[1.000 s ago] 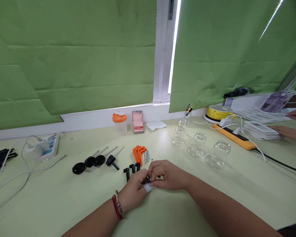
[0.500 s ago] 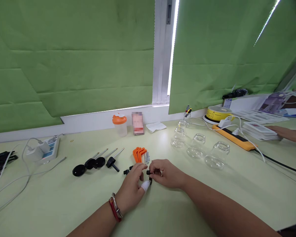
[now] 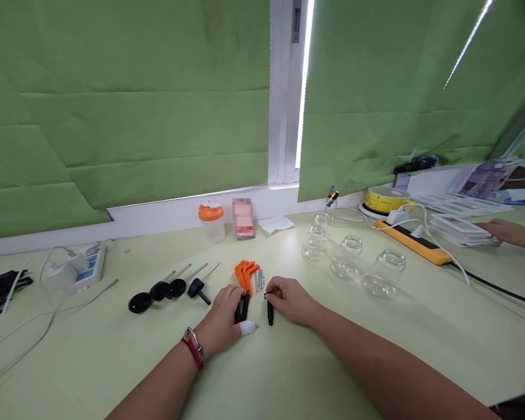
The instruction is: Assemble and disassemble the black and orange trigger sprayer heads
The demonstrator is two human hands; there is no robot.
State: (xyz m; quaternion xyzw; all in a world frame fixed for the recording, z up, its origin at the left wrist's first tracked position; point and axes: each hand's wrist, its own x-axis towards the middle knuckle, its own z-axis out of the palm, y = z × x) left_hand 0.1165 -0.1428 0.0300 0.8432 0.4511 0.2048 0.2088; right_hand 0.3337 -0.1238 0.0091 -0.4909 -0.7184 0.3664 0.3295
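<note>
My left hand (image 3: 224,315), with a white wrap on its thumb, rests on the table with its fingers around black handle-like parts (image 3: 244,308). To its right, my right hand (image 3: 291,298) pinches the top of another black part (image 3: 270,312), which points toward me. Just beyond the hands lie several orange bent pieces (image 3: 245,274) and a small bunch of metal screws (image 3: 260,280). Black round lids with metal rods (image 3: 177,287) are lined up to the left.
Several clear glass jars (image 3: 345,259) stand at the right. Behind are an orange-lidded cup (image 3: 212,223), a pink box (image 3: 244,219) and paper (image 3: 276,224). An orange power strip (image 3: 413,242), white stack (image 3: 461,230) and another person's hand (image 3: 511,233) are far right; cables (image 3: 48,309) lie left.
My left hand has moved left, away from my right hand, and now surrounds the black parts. The black part under my right hand shows more fully, pointing toward me.
</note>
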